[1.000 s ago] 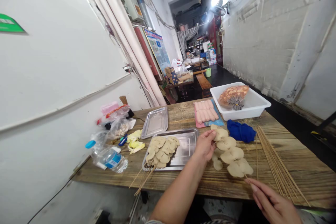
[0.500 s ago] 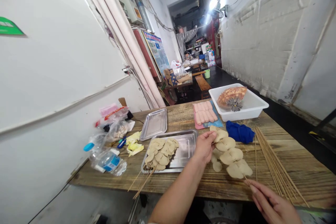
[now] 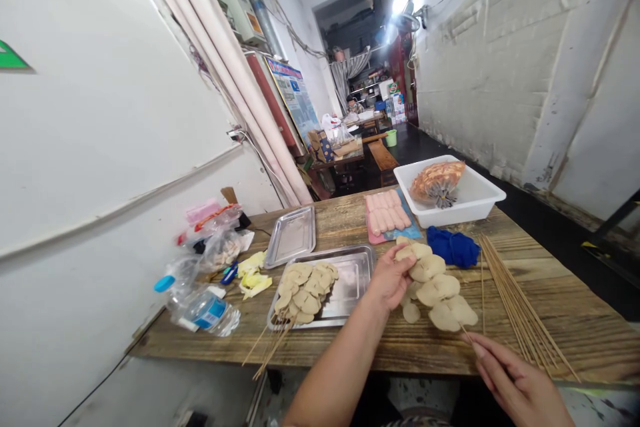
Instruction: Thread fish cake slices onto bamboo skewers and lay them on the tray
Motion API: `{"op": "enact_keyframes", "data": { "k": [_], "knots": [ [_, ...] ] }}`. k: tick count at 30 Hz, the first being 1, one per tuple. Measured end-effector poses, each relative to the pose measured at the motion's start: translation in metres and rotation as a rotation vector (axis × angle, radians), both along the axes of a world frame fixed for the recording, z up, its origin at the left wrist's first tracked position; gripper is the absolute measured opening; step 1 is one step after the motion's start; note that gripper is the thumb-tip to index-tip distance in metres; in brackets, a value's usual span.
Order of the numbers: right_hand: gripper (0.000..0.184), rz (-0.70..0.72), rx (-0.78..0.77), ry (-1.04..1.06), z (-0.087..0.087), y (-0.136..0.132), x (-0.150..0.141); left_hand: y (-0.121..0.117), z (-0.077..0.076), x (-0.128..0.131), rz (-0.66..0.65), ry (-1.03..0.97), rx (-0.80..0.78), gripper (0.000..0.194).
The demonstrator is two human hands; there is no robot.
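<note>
Several thin beige slices are threaded on a bamboo skewer held above the table. My left hand pinches the slices at its far end. At the near end, my right hand grips the bare stick below the last slice. Under the skewer, loose beige slices lie on the wood, partly hidden. Left of my left arm, a metal tray bears a pile of filled skewers, their sticks poking over its near edge. Bare bamboo sticks lie to the right, near my right hand.
A blue cloth and a pack of pink sausages lie beyond my hands. Behind stands a white bin with bundled skewers. An empty-looking tray, yellow scraps and a water bottle are left. A person sits far back.
My view has shifted slightly. My left hand has its fingers a little further over the far slices. My right hand still grips the stick.
</note>
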State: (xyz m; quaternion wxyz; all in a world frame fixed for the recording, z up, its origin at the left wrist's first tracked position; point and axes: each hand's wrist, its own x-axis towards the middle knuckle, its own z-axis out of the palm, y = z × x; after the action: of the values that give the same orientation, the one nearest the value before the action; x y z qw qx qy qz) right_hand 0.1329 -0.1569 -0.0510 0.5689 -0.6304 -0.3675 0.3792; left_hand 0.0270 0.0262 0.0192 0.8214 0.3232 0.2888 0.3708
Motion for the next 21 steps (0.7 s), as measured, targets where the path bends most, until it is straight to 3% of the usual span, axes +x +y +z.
{"op": "enact_keyframes", "data": {
  "k": [5, 13, 21],
  "knots": [
    [0.036, -0.029, -0.007, 0.129, 0.005, -0.001, -0.003, 0.001, -0.002, -0.002, -0.009, 0.06, 0.028, 0.044],
    [0.034, -0.086, -0.072, 0.288, 0.02, -0.002, -0.003, 0.013, -0.005, -0.011, -0.191, 0.034, 0.056, 0.03],
    [0.034, -0.069, -0.06, 0.318, 0.013, 0.0, -0.005, 0.011, -0.009, -0.006, -0.104, 0.042, 0.042, 0.034]
  ]
}}
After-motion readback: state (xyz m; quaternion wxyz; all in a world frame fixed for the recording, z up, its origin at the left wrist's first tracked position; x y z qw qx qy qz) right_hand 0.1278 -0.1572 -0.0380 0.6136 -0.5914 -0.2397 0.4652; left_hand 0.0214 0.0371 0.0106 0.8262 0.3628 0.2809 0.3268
